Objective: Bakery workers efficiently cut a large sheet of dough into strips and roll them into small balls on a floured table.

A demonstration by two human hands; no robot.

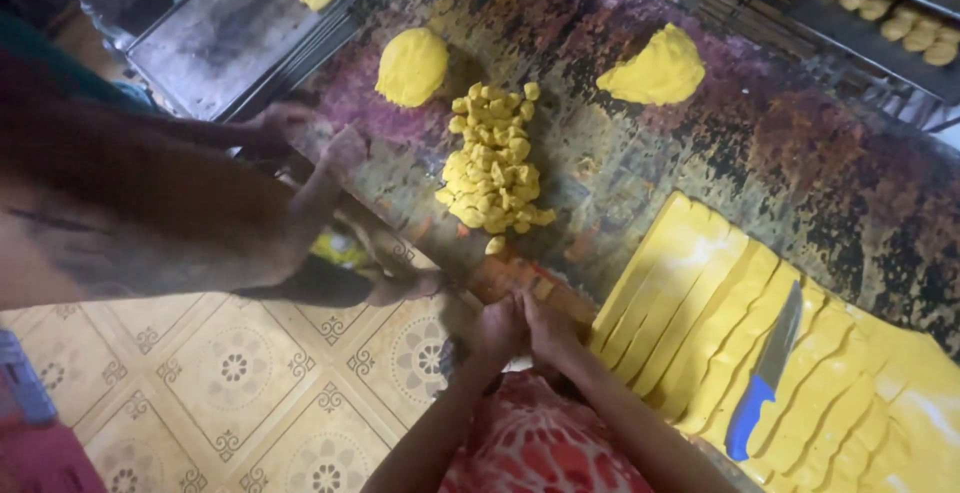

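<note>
Pressing together at the near edge of the bench (700,153), the person's left hand (497,328) and right hand (547,325) meet with fingers curled inward against each other; whether a bit of dough sits between them cannot be told, since the palms hide it. Just right of the hands lies a flat sheet of yellow dough (700,303) cut into long strips, and a knife with a blue handle (765,373) rests across those strips, blade pointing away from the person. Ahead of the hands, a heap of small yellow dough pieces (492,168) is piled on the stained, dark bench, with 1 stray piece (495,245) lying just below the heap. Farther back sit 2 larger lumps of dough, a rounded one (411,66) on the left and a wedge-shaped one (655,68) on the right, well apart. A metal tray (220,38) at the far left carries a row of yellow pieces. Another person's arm (150,213) reaches in from the left, its hand (300,125) near the tray's corner.
</note>
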